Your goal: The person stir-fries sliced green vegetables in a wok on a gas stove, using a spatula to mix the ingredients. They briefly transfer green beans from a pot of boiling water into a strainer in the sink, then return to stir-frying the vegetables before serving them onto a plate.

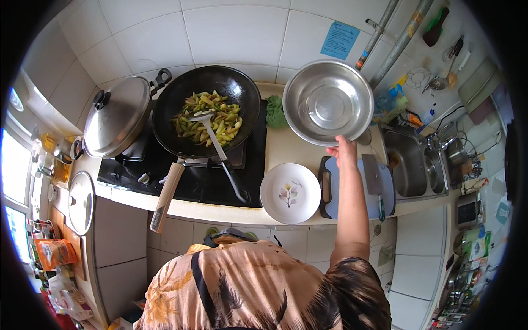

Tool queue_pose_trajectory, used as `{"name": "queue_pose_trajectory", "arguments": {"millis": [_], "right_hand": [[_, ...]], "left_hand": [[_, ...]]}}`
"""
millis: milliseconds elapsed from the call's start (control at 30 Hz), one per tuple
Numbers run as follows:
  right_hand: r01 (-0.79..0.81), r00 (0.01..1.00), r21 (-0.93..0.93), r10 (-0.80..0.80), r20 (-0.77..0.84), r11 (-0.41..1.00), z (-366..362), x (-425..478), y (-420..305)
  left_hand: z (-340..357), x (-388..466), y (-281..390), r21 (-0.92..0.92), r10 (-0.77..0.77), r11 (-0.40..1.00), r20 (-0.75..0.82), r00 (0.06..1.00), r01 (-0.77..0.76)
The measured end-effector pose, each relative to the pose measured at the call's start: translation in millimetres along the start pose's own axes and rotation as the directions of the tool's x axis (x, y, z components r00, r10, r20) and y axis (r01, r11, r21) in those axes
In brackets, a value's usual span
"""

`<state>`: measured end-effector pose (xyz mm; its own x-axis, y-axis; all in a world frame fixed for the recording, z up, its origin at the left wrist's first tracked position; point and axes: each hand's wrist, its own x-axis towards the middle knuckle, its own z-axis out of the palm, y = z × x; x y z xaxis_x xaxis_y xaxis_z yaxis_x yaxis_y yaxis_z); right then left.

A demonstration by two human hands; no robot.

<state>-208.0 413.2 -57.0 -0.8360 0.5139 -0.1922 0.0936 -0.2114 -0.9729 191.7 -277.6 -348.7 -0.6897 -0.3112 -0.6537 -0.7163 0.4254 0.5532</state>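
Note:
My right hand (345, 152) grips the near rim of a stainless steel basin (328, 103), its inside facing up and nothing in it but reflections. Out of view is my left hand. A black wok (237, 88) on the hob holds cut green vegetable pieces (206, 128). A spatula (225, 161) rests in the wok, its head on the food and its black handle over the near rim. The wok's long handle (167, 197) points toward me. Below the basin, a white plate with a flower print (290, 212) sits at the counter's edge.
A lidded steel pot (117, 119) stands left of the wok. Right of the plate, a cleaver (372, 175) lies on a blue cutting board (352, 194), under my forearm. A green cloth (275, 111) lies beside the hob. The sink (404, 165) is farther right.

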Motion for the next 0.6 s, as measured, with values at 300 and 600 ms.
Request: {"name": "queue_pose_trajectory", "arguments": {"millis": [300, 600], "right_hand": [[0.029, 0.986, -0.102, -0.012, 0.168, 0.994, 52, -25, -72], [0.126, 0.96, -0.136, -0.086, 0.266, 0.983, 121, -44, -88]], "left_hand": [[-4, -6, -20, 0.002, 0.054, 0.999, -0.008, 0.999, -0.054], [7, 2, -81, -0.266, -0.03, 0.963, 0.012, 0.999, 0.032]]}}
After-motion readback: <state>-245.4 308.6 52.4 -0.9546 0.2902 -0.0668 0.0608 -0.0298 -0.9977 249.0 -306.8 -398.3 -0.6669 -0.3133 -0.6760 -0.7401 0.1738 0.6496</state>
